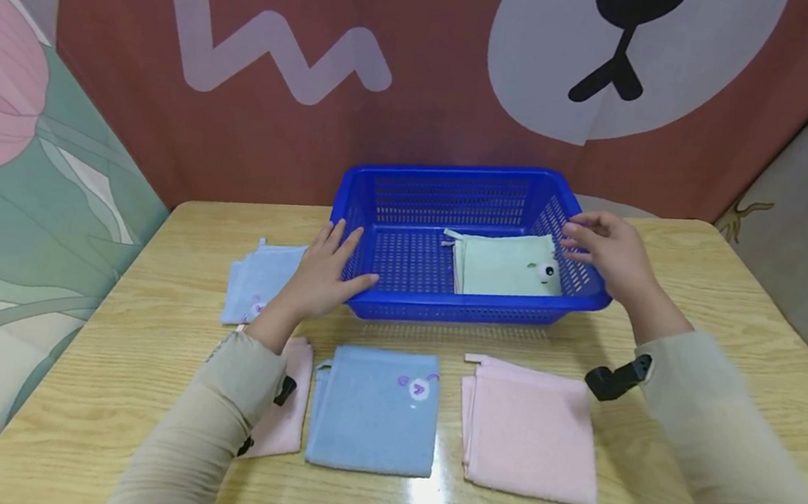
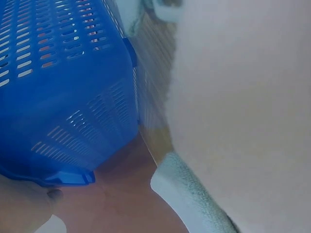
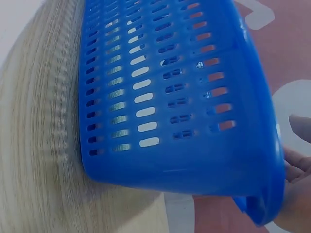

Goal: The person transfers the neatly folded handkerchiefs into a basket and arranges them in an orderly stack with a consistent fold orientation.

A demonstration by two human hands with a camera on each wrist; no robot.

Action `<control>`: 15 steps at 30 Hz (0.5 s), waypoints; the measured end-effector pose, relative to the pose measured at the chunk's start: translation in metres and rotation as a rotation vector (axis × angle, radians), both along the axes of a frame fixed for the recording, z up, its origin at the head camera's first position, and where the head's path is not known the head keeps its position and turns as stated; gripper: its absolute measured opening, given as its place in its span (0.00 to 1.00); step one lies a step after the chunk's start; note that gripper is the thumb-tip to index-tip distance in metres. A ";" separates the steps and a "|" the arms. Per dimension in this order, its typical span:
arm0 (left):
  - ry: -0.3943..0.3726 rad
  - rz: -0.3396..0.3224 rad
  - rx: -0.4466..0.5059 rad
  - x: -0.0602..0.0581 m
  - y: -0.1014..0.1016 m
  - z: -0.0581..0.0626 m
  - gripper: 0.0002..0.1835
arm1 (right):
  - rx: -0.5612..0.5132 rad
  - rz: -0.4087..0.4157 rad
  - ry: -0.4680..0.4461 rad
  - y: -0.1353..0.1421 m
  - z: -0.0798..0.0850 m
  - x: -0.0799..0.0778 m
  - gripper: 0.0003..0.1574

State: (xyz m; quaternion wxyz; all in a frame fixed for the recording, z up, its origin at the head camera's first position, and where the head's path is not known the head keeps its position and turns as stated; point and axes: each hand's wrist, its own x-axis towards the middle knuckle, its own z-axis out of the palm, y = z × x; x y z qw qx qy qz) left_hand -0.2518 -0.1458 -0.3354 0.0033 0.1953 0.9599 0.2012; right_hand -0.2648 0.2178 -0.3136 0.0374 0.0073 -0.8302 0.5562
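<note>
A blue plastic basket (image 1: 458, 302) with slotted walls stands at the back of the table. Inside it, on the right, lies a folded light green towel (image 1: 503, 265) with a small animal face. My left hand (image 1: 325, 270) is at the basket's left front corner, fingers spread and straight over the rim. Over the right rim is my right hand (image 1: 609, 250), its fingers loosely bent above the inside. The basket's slotted side (image 3: 165, 107) fills much of the right wrist view, with fingertips just past the rim.
In front of the basket lie a folded blue towel (image 1: 374, 415) and a pink towel (image 1: 532, 441). Another blue towel (image 1: 259, 277) and a pink one (image 1: 287, 413) sit partly under my left arm. A printed curtain (image 1: 274, 146) hangs behind the wooden table (image 1: 99, 367).
</note>
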 end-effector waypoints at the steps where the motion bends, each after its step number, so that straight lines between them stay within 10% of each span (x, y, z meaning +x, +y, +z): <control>1: 0.001 -0.002 0.001 0.000 0.000 0.000 0.42 | 0.002 0.005 0.003 0.001 0.000 0.002 0.35; 15: 0.009 -0.003 -0.005 -0.001 -0.001 -0.001 0.41 | -0.125 0.078 0.025 0.010 0.002 0.027 0.35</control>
